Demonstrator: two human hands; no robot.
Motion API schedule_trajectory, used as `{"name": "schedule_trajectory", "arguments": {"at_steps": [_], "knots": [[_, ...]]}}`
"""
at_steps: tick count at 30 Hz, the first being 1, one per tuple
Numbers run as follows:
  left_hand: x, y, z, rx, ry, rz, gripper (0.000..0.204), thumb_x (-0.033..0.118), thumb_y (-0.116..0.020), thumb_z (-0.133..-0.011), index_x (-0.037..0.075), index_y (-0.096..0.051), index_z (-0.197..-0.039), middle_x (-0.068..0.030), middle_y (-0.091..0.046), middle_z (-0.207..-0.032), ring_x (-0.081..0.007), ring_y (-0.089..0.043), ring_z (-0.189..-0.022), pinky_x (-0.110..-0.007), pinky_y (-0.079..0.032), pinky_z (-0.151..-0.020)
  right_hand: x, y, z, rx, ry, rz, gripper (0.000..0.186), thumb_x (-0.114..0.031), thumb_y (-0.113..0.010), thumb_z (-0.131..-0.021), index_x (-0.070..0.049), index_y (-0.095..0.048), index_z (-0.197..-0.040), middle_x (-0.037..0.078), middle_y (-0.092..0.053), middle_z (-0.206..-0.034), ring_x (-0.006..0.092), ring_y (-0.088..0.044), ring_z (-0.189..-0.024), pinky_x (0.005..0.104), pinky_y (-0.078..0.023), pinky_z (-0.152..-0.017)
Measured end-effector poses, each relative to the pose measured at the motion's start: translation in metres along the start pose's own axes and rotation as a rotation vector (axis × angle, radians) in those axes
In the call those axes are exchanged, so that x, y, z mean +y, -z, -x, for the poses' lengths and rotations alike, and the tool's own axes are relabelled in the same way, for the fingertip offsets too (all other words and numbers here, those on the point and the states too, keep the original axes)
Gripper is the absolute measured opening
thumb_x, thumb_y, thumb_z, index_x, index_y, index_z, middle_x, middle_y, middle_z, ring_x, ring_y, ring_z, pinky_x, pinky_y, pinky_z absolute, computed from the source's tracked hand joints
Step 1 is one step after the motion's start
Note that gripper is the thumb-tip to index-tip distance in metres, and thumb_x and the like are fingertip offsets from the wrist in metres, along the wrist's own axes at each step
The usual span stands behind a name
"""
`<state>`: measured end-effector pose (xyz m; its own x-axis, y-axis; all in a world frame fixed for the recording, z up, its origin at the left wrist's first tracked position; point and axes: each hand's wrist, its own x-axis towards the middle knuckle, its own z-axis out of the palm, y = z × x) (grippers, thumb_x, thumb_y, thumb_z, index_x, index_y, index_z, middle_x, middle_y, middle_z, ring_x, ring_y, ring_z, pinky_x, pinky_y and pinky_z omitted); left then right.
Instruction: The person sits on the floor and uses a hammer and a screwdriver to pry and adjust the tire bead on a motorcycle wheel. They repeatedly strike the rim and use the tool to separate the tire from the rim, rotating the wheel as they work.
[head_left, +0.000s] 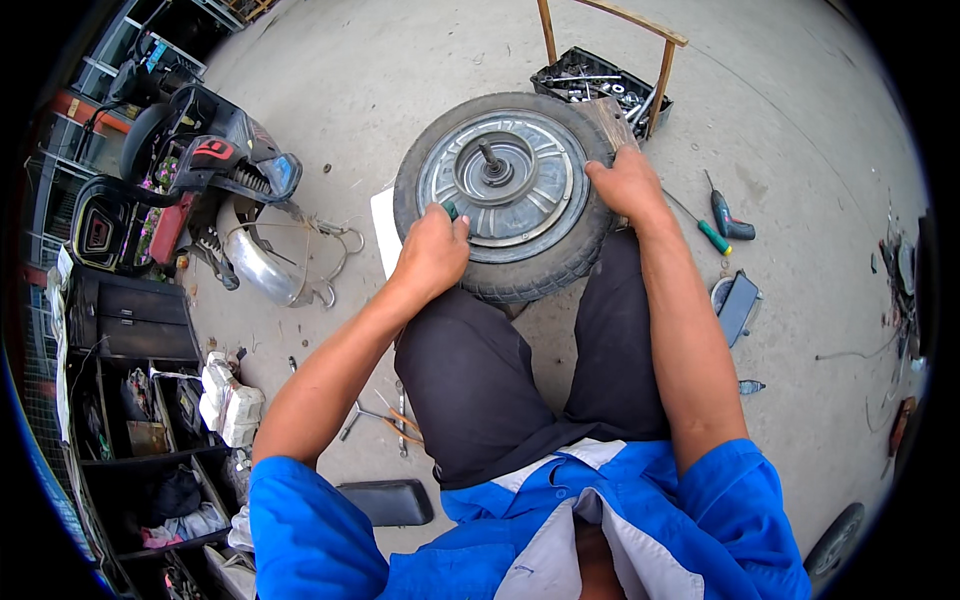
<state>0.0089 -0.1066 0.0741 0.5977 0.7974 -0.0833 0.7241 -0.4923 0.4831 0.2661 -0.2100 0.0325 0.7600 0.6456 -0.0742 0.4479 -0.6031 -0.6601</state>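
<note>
Steadying, apparently, the round black-tyred metal wheel (512,208), right hand (628,185) clasps its edge; left hand (434,250) grips a dark-green rounded handle (450,210).

The person wore a short-sleeved work shirt (450,572) in bright blue, its wide sleeves (722,505) loose with blue edges. A pale grey collar (650,560) lay open at the neck, a small dark mark on one side. Whitish panels (522,472) crossed the blue near the waist, beside a round button (560,493). The trousers (465,350) were plain, blackish and creased; the forearms (688,340) were bare.
</note>
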Motion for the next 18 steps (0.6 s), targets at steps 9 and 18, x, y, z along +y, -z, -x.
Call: {"name": "schedule_trajectory", "arguments": {"at_steps": [9, 18], "knots": [[-0.011, 0.002, 0.003, -0.011, -0.108, -0.045, 0.038, 0.024, -0.063, -0.098, -0.013, -0.052, -0.095, -0.034, -0.063, -0.075, -0.049, -0.065, -0.074, -0.05, -0.049, -0.068, -0.002, 0.0, 0.001, -0.002, 0.012, 0.015, 0.054, -0.035, -0.069, -0.082, 0.013, -0.069, -0.107, 0.036, -0.066, -0.111, 0.046, -0.064, -0.11, 0.0459, -0.05, -0.099], [-0.026, 0.01, -0.003, -0.077, -0.259, 0.013, 0.031, 0.019, -0.068, -0.096, -0.008, -0.053, -0.095, -0.0313, -0.062, -0.073, -0.0497, -0.062, -0.071, -0.049, -0.048, -0.064, -0.006, 0.002, 0.005, -0.014, 0.015, 0.039, 0.054, -0.034, -0.07, -0.083, 0.014, -0.069, -0.107, 0.037, -0.066, -0.11, 0.046, -0.065, -0.109, 0.0459, -0.05, -0.098]]}}
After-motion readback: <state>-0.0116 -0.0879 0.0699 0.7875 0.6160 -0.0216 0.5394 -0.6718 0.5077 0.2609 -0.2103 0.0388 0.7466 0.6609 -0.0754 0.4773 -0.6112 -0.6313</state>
